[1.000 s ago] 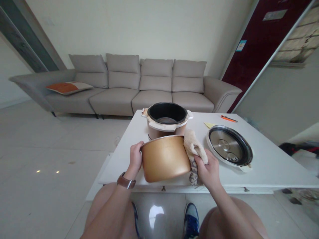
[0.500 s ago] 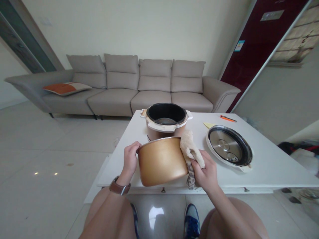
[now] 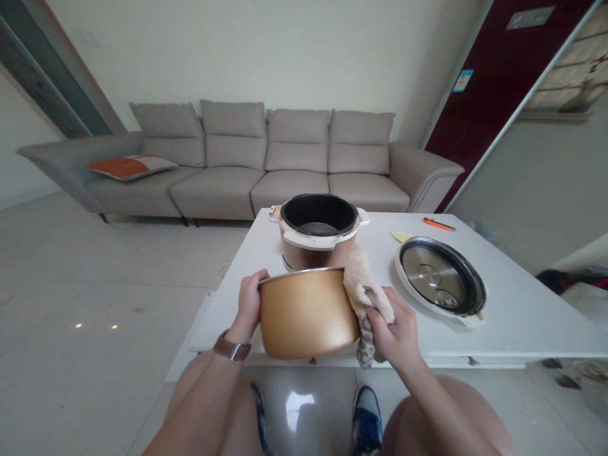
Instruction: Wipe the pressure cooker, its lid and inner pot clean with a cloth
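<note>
A gold-coloured inner pot [image 3: 306,315] from a rice cooker is held slightly tilted over the near edge of the table. My left hand [image 3: 250,299] grips its left rim, the thumb along the top. On the pot's right side, my right hand [image 3: 396,323] is closed around a cream cloth [image 3: 363,288] with a patterned hanging end; the cloth lies against the wall and over the rim. Behind the pot stands the cooker body [image 3: 318,239], uncovered, with a dark interior. The pot's inside is hidden from me.
A round lid [image 3: 439,277], its metal inner side up, lies on the white table [image 3: 513,316] at the right. Beyond it are a yellow slip [image 3: 401,236] and an orange cutter-like tool [image 3: 437,223]. A grey sofa [image 3: 289,187] stands behind the table.
The pot has tipped a little and dropped slightly at its left rim, with my left hand still on it. My right hand and the cloth have shifted slightly right.
</note>
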A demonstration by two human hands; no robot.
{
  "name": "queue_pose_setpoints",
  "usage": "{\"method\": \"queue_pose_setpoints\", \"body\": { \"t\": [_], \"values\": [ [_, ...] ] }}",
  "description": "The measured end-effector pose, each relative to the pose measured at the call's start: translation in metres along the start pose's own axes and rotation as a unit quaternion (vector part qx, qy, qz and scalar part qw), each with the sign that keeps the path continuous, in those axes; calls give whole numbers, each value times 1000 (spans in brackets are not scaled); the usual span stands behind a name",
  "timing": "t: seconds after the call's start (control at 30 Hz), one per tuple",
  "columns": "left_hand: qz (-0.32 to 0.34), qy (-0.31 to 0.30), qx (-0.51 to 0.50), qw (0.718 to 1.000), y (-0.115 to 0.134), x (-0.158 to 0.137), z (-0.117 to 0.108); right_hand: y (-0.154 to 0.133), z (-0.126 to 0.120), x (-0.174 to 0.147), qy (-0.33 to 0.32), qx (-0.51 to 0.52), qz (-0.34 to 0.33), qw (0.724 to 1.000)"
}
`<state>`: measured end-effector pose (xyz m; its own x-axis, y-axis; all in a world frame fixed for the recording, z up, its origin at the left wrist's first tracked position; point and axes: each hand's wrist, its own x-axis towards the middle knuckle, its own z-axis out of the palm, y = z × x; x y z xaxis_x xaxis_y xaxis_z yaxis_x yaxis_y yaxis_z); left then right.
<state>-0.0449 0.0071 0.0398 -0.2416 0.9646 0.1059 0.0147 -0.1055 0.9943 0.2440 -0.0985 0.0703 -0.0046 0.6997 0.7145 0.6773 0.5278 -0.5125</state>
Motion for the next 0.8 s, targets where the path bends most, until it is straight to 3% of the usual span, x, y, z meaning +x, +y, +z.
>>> {"method": "queue_pose_setpoints", "body": {
  "t": [0.07,0.33,0.67,0.8],
  "values": [
    [2,-18,-8,1000,-3,-2,6,-1,-4,1,6,-11,-13,1000],
    [-12,22,-48,999,-19,0,37,2,-16,6,51,-52,-23,997],
    [34,7,18,999,-5,-3,21,0,-10,2,31,-41,-44,998],
    [-7,72,16,997,-11,1,17,-1,-7,3,21,-25,-34,999]
  ]
}}
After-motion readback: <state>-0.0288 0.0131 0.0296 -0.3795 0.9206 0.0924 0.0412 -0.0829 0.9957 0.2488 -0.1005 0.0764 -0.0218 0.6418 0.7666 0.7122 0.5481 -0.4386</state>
